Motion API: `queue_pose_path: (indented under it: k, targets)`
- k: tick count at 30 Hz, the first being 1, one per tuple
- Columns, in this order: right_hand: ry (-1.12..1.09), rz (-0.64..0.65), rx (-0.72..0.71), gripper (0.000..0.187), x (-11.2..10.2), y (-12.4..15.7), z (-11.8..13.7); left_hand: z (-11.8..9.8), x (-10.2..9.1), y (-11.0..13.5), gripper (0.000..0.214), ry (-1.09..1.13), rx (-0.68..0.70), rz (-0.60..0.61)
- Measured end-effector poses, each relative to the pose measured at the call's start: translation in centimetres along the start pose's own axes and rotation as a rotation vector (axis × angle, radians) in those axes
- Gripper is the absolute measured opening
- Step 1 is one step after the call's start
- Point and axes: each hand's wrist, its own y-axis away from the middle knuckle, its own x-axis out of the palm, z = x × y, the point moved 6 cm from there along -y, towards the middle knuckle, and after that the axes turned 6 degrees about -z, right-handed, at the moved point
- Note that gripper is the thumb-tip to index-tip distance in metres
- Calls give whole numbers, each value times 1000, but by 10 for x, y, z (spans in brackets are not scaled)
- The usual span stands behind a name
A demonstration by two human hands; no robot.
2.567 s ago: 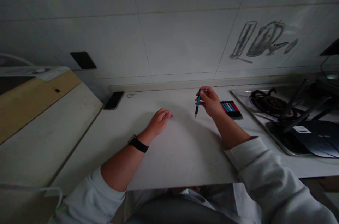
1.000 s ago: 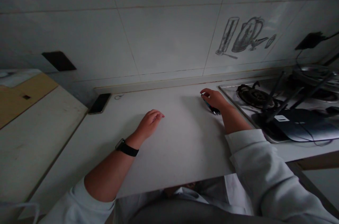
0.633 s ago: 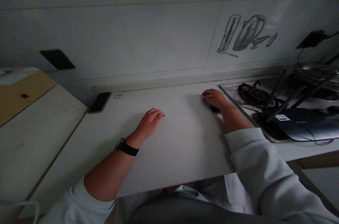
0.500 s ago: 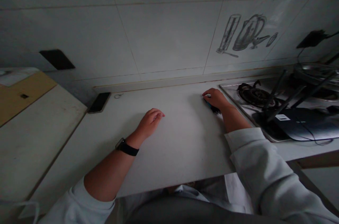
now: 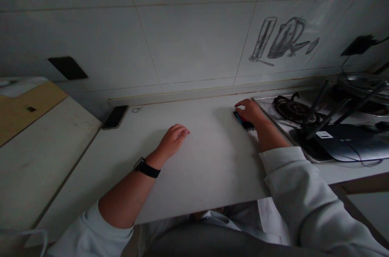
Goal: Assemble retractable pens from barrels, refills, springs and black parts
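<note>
My right hand [image 5: 248,110] is at the right of the white countertop [image 5: 206,160], over a small bunch of dark pens [image 5: 243,122] with blue and red parts. Its thumb and forefinger are apart, and the bunch lies on the counter below them, partly hidden by the hand. Near the middle of the counter rests my left hand [image 5: 173,141], fingers curled together and thumb drawn in, with nothing visible in it. A black-banded watch [image 5: 147,168] is on that wrist.
A phone [image 5: 115,117] and a small ring-shaped item [image 5: 136,109] lie at the back left. To the right, a gas stove [image 5: 294,109] carries a black router [image 5: 349,139] with upright antennas and a cable. A pale cabinet [image 5: 36,160] borders the counter's left side.
My right hand's fingers have parted and lifted slightly off the pens, showing more of their blue and red. My left hand stays in place; the view shifts very slightly.
</note>
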Motion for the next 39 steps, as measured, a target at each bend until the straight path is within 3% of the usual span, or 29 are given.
queue_pose_path:
  k: [4,6,9,12,15,19,21,26,29,32,36,39]
  targets:
    - [-122,-197,-8,22,-39,-6,15,0,2,0,29,-22,10,7]
    - [-166,-223,-25,23,-59,-4,32,0,3,0,24,-40,16,6]
    - [-203,-118,-132,23,-76,9,73,-1,5,0,18,-86,44,8]
    - [-235,38,-316,21,-77,36,122,-5,6,1,13,-165,105,11]
    - [-253,143,-416,20,-58,66,160,-12,7,2,11,-235,178,22]
    - [-395,156,-341,19,-12,83,185,-17,9,3,10,-282,218,38]
    - [-565,132,-192,20,14,80,186,-17,10,4,11,-289,214,43]
    - [-1205,196,399,36,68,68,173,-21,10,4,12,-314,226,64]
    - [-1407,272,521,46,80,63,171,-24,12,4,13,-304,228,102]
    - [-1189,298,373,40,77,60,173,-24,12,4,14,-270,197,124]
    - [-727,197,-111,15,55,67,194,-21,13,5,14,-269,172,136]
    - [-616,225,-324,14,43,81,213,-19,12,5,12,-312,168,121]
